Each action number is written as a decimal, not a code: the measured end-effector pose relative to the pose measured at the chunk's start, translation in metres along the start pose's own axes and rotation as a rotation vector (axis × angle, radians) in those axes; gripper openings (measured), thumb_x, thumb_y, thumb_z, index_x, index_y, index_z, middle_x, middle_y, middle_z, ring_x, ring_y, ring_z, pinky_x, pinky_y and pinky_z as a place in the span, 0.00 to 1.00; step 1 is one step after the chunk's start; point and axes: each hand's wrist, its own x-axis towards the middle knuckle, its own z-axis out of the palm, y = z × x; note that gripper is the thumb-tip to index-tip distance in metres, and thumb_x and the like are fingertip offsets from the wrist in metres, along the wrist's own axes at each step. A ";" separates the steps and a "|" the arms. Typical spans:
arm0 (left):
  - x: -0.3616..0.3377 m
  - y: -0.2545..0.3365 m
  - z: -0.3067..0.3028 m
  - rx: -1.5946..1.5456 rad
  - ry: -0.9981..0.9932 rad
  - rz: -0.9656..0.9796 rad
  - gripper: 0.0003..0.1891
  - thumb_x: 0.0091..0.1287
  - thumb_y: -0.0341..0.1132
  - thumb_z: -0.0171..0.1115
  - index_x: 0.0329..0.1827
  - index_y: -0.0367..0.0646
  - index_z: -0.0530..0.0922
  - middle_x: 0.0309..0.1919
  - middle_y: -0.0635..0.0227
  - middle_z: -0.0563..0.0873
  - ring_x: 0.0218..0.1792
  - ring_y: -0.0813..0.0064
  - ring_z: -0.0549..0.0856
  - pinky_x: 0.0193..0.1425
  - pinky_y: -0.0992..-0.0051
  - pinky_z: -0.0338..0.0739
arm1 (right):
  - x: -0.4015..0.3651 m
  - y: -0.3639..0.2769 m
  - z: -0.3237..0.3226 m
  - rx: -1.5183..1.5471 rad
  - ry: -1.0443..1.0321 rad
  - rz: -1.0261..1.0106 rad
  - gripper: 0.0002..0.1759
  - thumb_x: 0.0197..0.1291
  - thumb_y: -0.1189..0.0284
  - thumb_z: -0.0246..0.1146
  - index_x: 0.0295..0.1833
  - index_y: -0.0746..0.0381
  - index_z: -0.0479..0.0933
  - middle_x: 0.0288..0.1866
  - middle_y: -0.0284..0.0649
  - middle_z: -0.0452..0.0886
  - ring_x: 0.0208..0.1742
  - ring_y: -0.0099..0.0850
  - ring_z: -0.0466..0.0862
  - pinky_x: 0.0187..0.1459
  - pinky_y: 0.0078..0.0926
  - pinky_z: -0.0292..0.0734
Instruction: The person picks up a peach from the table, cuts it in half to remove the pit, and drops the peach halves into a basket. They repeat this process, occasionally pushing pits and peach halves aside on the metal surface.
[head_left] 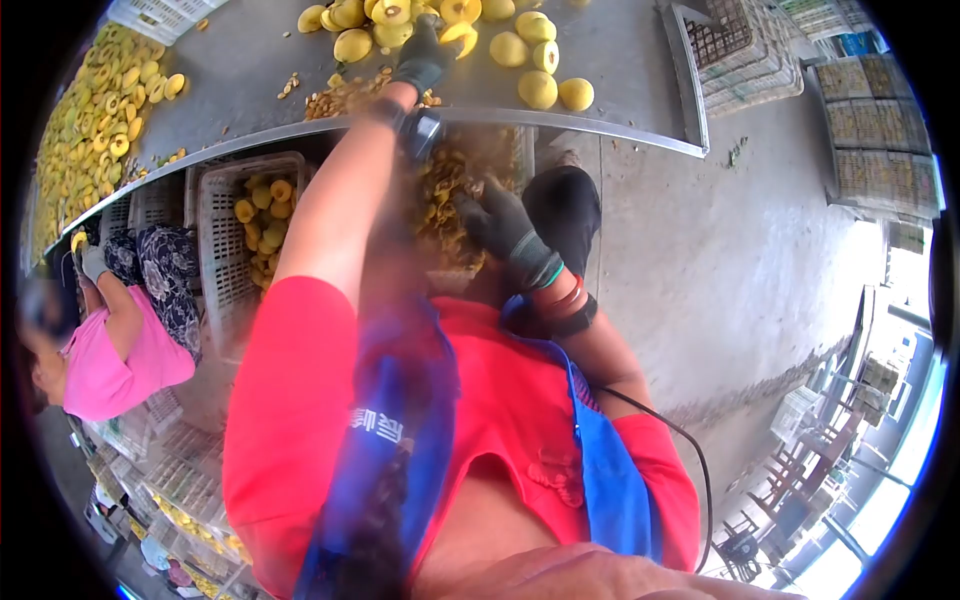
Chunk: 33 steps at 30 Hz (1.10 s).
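My left hand, in a dark glove, reaches over the table edge into a group of yellow peaches. Its fingers stretch forward between whole and cut fruit, and a curved peach slice lies just right of them. Loose pits and scraps are scattered by that wrist. Below the table edge, my right hand, in a dark grey glove, hovers with thumb and fingers apart over a crate of peach scraps. Nothing shows between its fingers.
The metal table has a raised rim. A large heap of peach halves covers its left end. A white crate of peaches stands left of my legs. Farther left sits a person in pink. Stacked crates stand right.
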 end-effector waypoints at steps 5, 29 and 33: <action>-0.078 0.075 -0.075 -0.625 -0.233 -0.051 0.23 0.63 0.39 0.64 0.58 0.39 0.69 0.48 0.65 0.81 0.49 0.76 0.80 0.50 0.75 0.77 | 0.011 -0.019 -0.012 -0.299 0.183 -0.283 0.22 0.60 0.60 0.61 0.51 0.63 0.65 0.29 0.58 0.79 0.34 0.59 0.79 0.32 0.52 0.73; -0.185 0.117 -0.101 -0.439 0.105 0.394 0.14 0.67 0.34 0.55 0.53 0.38 0.73 0.48 0.56 0.80 0.48 0.60 0.81 0.53 0.68 0.76 | 0.006 -0.010 0.011 -0.232 0.120 -0.641 0.08 0.57 0.73 0.57 0.38 0.67 0.71 0.24 0.46 0.77 0.22 0.39 0.79 0.26 0.34 0.73; -0.182 0.113 -0.105 -0.366 0.127 0.495 0.18 0.70 0.41 0.51 0.53 0.34 0.75 0.43 0.55 0.83 0.45 0.65 0.83 0.53 0.69 0.75 | -0.017 -0.054 -0.002 0.312 -0.252 -0.071 0.07 0.61 0.71 0.57 0.36 0.65 0.71 0.22 0.35 0.73 0.17 0.23 0.73 0.18 0.23 0.66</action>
